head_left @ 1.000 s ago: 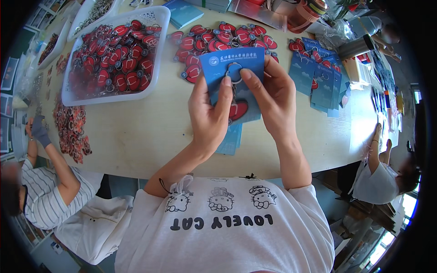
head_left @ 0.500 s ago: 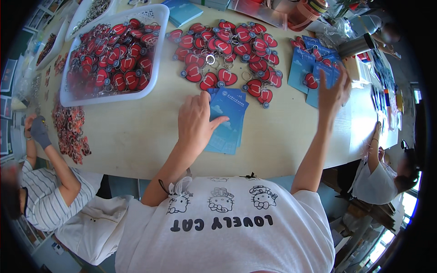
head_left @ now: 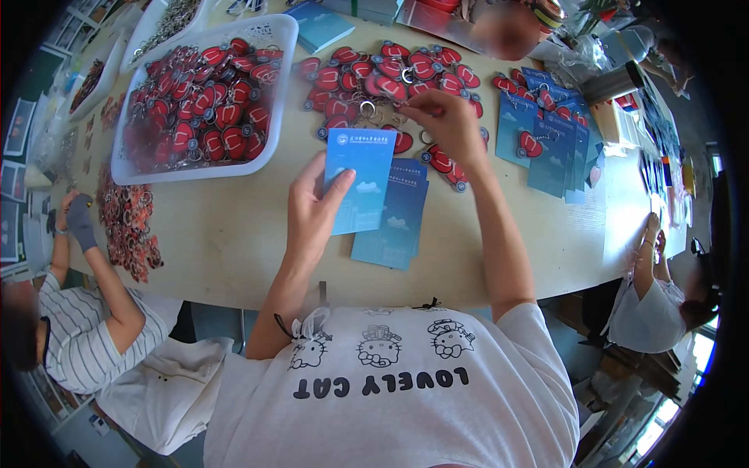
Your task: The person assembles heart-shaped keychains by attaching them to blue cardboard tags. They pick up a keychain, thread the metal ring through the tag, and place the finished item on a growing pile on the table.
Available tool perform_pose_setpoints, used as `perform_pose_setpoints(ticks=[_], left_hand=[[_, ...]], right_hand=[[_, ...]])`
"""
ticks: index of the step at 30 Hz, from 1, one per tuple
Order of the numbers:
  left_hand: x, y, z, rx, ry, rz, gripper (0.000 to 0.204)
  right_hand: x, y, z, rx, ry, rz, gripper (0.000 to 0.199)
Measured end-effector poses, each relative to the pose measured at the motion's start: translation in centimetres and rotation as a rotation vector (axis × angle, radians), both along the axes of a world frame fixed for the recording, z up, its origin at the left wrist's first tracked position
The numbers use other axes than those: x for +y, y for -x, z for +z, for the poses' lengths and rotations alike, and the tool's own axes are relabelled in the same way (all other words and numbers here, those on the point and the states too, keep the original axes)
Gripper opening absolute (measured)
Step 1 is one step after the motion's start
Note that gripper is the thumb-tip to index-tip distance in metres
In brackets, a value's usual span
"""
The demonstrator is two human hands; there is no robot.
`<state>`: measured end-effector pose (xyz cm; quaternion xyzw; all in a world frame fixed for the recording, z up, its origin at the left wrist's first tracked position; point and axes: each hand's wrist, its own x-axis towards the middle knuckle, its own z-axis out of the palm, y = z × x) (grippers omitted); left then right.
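My left hand (head_left: 310, 204) holds up a blue card (head_left: 365, 175), thumb across its front and fingers behind. Under it, a small stack of similar blue cards (head_left: 398, 226) lies on the table. My right hand (head_left: 452, 129) reaches over a loose pile of red heart-shaped keychains (head_left: 343, 105) with metal rings. Its thumb and forefinger are pinched together at a red keychain (head_left: 388, 86) in the pile; the exact grip point is too small to make out. To the right, more blue cards (head_left: 552, 164) lie overlapped, with a red keychain (head_left: 530, 143) on one.
A white plastic basket (head_left: 273, 140) full of red keychains stands at left. Orange-red trinkets (head_left: 129, 226) lie beside it. A metal cylinder (head_left: 612, 82) and a bottle stand at the far right. Co-workers sit at both sides, one wearing a grey glove (head_left: 80, 222).
My left hand has raised a blue card off the stack. My right hand has swung left from the cards on the right to the keychain pile, and its fingers have closed.
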<state>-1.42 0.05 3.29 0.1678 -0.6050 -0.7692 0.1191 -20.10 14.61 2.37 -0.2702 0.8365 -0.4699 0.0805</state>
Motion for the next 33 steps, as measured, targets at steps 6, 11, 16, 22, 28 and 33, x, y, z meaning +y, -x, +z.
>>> perform_pose_setpoints(ticks=[6,11,16,22,28,33], left_hand=[[0.0,2.0,0.8,0.329,0.105,0.316,0.029],[1.1,3.8,1.8,0.364,0.23,0.327,0.014],[4.0,3.8,3.3,0.382,-0.053,0.141,0.019],[4.7,3.8,3.1,0.417,-0.104,0.122,0.024],[4.9,3.7,4.0,0.459,-0.212,0.139,0.024],[4.9,3.4,4.7,0.476,-0.198,0.134,0.022]], right_hand=[[2.8,-1.6,5.8,-0.043,0.312,0.062,0.014],[3.2,-4.5,8.3,-0.33,0.463,0.17,0.015],[1.6,-6.0,7.6,-0.245,0.534,0.096,0.009],[1.3,-7.1,7.8,-0.062,0.521,0.012,0.009],[0.7,-7.7,8.1,0.169,0.566,-0.172,0.015],[0.4,-8.7,8.0,-0.361,0.792,0.002,0.014]])
